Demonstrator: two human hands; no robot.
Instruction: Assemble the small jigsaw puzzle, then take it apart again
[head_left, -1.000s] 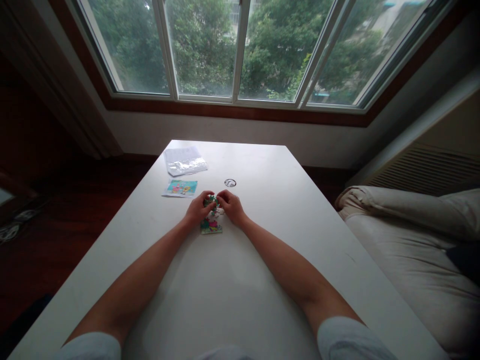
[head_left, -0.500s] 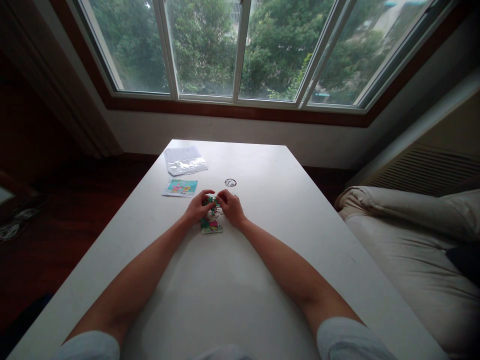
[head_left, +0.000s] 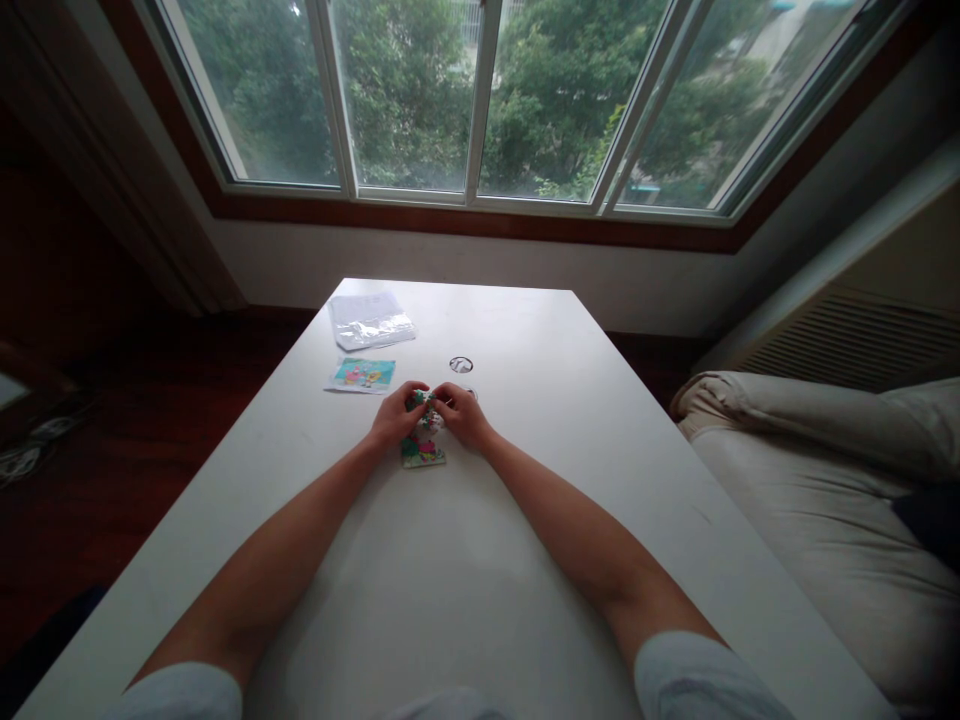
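Observation:
A partly assembled jigsaw puzzle (head_left: pixel 422 456), green, pink and white, lies on the white table between my hands. My left hand (head_left: pixel 391 416) grips its upper left edge, with thumb and fingers closed on it. At the upper right of the puzzle my right hand (head_left: pixel 463 416) pinches with its fingertips. What it pinches looks like a small puzzle piece, mostly hidden by the fingers. The fingertips of both hands nearly meet over the top part of the puzzle, covering some of it.
Beyond my left hand lies a colourful picture sheet (head_left: pixel 364 375), and farther back a clear plastic bag (head_left: pixel 373 322) with paper. A small dark-rimmed round item (head_left: pixel 461 365) lies past my right hand. A pale sofa (head_left: pixel 817 500) stands right of the table (head_left: pixel 450 560).
My right hand's fingertips have shifted slightly down and left over the puzzle. My left hand stays at the puzzle's left edge, its fingers slightly moved.

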